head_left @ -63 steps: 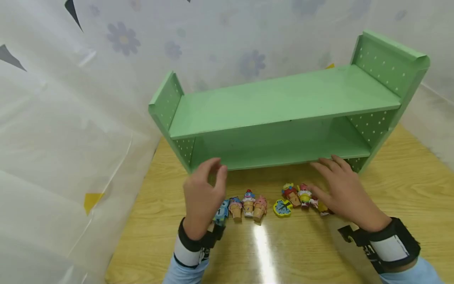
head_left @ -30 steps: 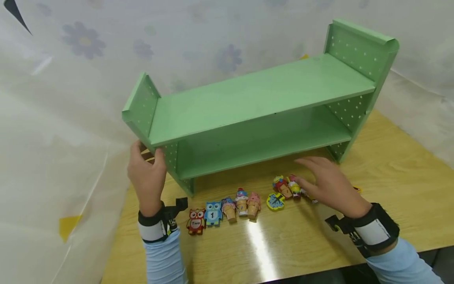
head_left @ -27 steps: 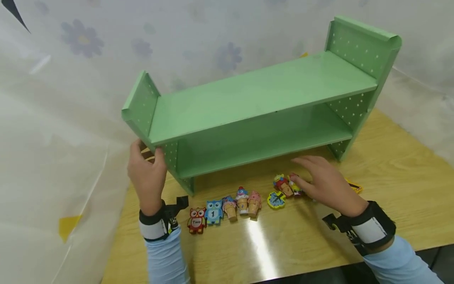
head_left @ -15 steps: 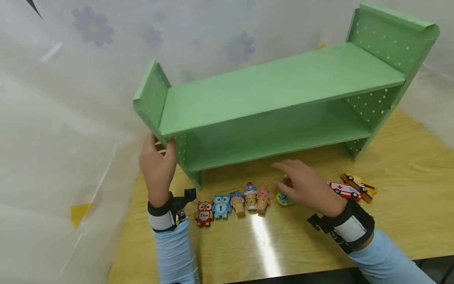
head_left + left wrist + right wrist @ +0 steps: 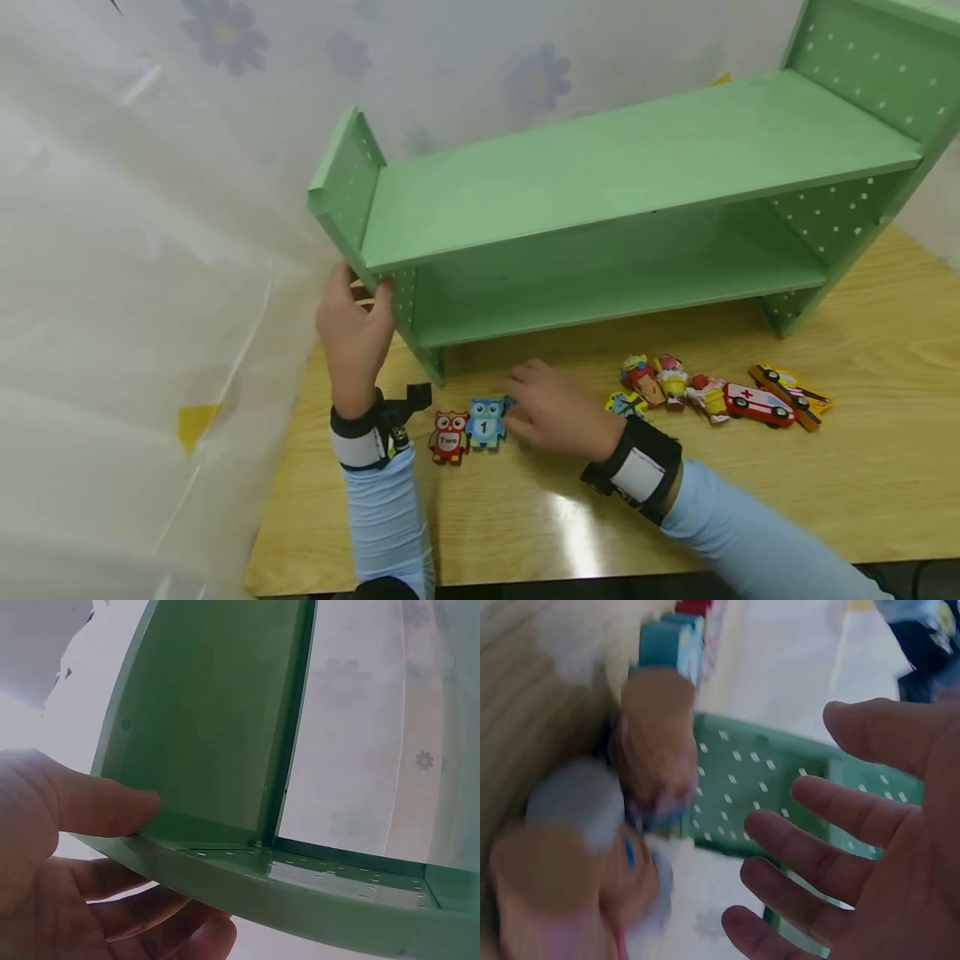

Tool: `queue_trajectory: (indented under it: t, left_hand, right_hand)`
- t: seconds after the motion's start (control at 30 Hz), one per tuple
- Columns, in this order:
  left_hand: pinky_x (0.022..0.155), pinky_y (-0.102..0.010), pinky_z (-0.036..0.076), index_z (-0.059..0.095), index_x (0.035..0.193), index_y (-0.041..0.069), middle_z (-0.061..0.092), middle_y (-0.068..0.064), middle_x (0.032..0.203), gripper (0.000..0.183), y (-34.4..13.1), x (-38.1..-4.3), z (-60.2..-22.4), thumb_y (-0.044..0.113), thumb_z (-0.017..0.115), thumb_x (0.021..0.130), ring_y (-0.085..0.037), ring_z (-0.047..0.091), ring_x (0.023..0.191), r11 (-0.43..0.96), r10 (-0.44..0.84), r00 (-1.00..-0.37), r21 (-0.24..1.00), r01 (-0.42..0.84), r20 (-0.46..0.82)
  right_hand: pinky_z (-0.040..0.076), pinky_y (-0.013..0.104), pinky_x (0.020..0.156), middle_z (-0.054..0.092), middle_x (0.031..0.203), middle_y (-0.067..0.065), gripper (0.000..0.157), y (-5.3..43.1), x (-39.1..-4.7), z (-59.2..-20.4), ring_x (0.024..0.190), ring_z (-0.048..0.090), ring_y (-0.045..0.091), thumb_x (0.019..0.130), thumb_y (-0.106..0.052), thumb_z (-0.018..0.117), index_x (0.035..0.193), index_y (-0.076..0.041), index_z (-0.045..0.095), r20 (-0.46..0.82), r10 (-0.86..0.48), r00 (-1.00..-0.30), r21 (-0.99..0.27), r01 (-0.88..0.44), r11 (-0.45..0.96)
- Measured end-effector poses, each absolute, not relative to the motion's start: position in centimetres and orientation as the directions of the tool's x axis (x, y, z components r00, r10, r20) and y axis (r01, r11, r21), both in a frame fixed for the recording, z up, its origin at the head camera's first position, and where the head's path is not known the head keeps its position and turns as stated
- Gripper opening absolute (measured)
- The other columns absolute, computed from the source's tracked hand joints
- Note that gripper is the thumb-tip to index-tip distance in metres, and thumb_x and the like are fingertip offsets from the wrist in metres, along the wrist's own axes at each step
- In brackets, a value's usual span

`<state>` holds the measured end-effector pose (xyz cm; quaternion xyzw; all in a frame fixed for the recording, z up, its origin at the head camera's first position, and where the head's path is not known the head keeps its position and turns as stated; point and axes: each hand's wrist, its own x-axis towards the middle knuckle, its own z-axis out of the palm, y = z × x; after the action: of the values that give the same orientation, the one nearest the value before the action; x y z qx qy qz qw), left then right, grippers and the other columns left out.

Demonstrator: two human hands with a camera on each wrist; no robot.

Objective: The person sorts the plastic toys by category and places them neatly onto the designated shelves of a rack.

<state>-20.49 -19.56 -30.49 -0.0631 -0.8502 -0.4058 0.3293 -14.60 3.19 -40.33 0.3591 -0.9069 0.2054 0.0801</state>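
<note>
My left hand point(image 5: 356, 333) grips the left side panel of a green two-tier shelf point(image 5: 622, 179); in the left wrist view the thumb point(image 5: 112, 806) lies on the inner side and the fingers curl round the outside. My right hand point(image 5: 562, 408) hovers over the ice-cream cone toys, hiding most of them in the head view. In the right wrist view its fingers are spread and hold nothing, with a cone toy point(image 5: 656, 727) beside them. A blue owl point(image 5: 486, 425) marked 1 and a red owl point(image 5: 450, 437) marked Two lie just left of that hand.
Right of the right hand lie a blue-and-yellow toy point(image 5: 626, 404), several small figures point(image 5: 672, 383), an ambulance toy point(image 5: 757, 404) and yellow vehicle toys point(image 5: 791, 396) on the wooden table point(image 5: 862, 475). A flowered sheet point(image 5: 480, 75) hangs behind the shelf.
My left hand has moved left from the shelf's front and taken hold of its side panel. My right hand has swept left from the figures to the cones, uncovering the vehicle toys.
</note>
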Motion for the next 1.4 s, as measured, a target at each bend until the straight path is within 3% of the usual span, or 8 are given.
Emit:
queue_trajectory:
  t: [0.37,0.73,1.17,1.4]
  left_hand:
    - [0.070,-0.039,0.060,0.057,0.125,0.008,0.066,-0.013,0.111,0.036,-19.6,-20.3,-30.3,0.024,0.055,0.093,-0.023,0.066,0.090,0.661,-0.146,-0.787,0.651,0.373,0.600]
    - [0.071,-0.038,0.060,0.057,0.125,0.009,0.065,-0.012,0.112,0.036,-19.7,-20.3,-30.8,0.027,0.055,0.094,-0.022,0.066,0.090,0.660,-0.153,-0.794,0.658,0.361,0.589]
    - [0.068,-0.038,0.060,0.057,0.123,0.008,0.066,-0.013,0.109,0.034,-19.5,-20.7,-30.5,0.023,0.055,0.092,-0.023,0.067,0.086,0.656,-0.153,-0.785,0.656,0.373,0.600]
    - [0.069,-0.037,0.060,0.057,0.123,0.008,0.066,-0.013,0.110,0.034,-19.4,-20.6,-30.5,0.023,0.055,0.092,-0.023,0.067,0.087,0.648,-0.155,-0.790,0.665,0.372,0.594]
  right_hand:
    - [0.038,0.063,0.099,0.056,0.128,0.015,0.058,0.2,-14.9,-42.5,0.125,0.043,0.036,0.085,-0.040,0.067,0.132,-0.009,0.054,0.095,-0.632,-0.769,-0.315,-0.626,0.714]
    - [0.030,0.066,0.104,0.053,0.134,0.017,0.072,-0.3,-15.2,-43.7,0.128,0.040,0.038,0.081,-0.042,0.068,0.139,-0.004,0.046,-0.004,-0.608,-0.794,-0.323,-0.575,0.752]
    - [0.036,0.063,0.097,0.053,0.120,0.012,0.071,0.0,-15.4,-44.1,0.115,0.045,0.033,0.064,-0.029,0.084,0.126,-0.010,0.055,0.220,-0.585,-0.781,-0.417,-0.617,0.667]
    - [0.037,0.060,0.095,0.056,0.118,0.009,0.068,0.1,-15.0,-44.3,0.109,0.051,0.028,0.067,-0.018,0.079,0.129,-0.012,0.052,0.234,-0.599,-0.766,-0.453,-0.631,0.630]
